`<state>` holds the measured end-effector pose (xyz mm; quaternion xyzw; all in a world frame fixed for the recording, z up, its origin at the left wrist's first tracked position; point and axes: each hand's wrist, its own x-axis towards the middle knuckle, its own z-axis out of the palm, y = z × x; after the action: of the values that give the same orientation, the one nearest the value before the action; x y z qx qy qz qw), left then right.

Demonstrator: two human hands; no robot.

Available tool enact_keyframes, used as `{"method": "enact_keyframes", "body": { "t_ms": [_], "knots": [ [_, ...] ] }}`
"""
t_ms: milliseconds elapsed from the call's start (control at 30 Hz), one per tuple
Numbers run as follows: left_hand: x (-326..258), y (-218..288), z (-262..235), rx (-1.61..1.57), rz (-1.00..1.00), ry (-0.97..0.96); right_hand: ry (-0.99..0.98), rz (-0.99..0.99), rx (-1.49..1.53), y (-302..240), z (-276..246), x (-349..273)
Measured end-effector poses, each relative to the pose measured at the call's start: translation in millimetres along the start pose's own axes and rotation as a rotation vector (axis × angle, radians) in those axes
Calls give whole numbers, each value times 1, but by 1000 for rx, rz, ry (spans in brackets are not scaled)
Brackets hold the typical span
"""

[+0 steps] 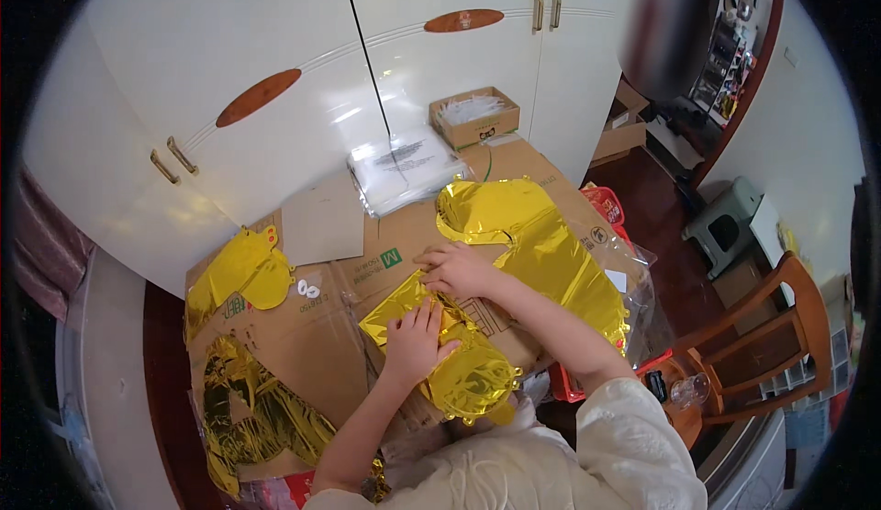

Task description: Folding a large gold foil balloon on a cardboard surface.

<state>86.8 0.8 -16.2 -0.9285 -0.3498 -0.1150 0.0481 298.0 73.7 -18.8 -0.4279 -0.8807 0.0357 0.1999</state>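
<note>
A flat gold foil balloon (473,377), creased and partly folded, lies at the front middle of the cardboard-covered table. My left hand (413,345) rests on it, fingers stretched forward and thumb apart. At its far edge my right hand (456,269) touches the foil with fingers spread and a little bent; their tips point left. Beyond my right forearm stretches a larger gold foil balloon (560,253), spread flat. Another gold foil balloon (257,267) lies at the far left, and a crumpled gold foil balloon (252,404) at the near left.
Cardboard (321,345) covers the table. Small white rings (308,288) lie left of centre. At the back are a stack of clear plastic bags (399,168) and an open box (477,120) of white strips. White cabinets (275,23) rise behind. A wooden chair (780,336) stands right.
</note>
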Motion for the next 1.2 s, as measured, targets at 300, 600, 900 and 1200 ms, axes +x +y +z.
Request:
{"method": "enact_keyframes", "body": {
  "t_ms": [300,600,900,1200],
  "knots": [
    [0,-3,-5,-48,20,16,-64,-27,-98,11,13,-17],
    [34,-60,12,-240,64,9,-105,-14,-139,5,4,-16],
    [30,-66,19,-186,148,-16,-80,13,-209,-8,5,-27],
    [31,-62,13,-157,153,0,-193,-36,-158,-26,-18,-62]
  ]
}}
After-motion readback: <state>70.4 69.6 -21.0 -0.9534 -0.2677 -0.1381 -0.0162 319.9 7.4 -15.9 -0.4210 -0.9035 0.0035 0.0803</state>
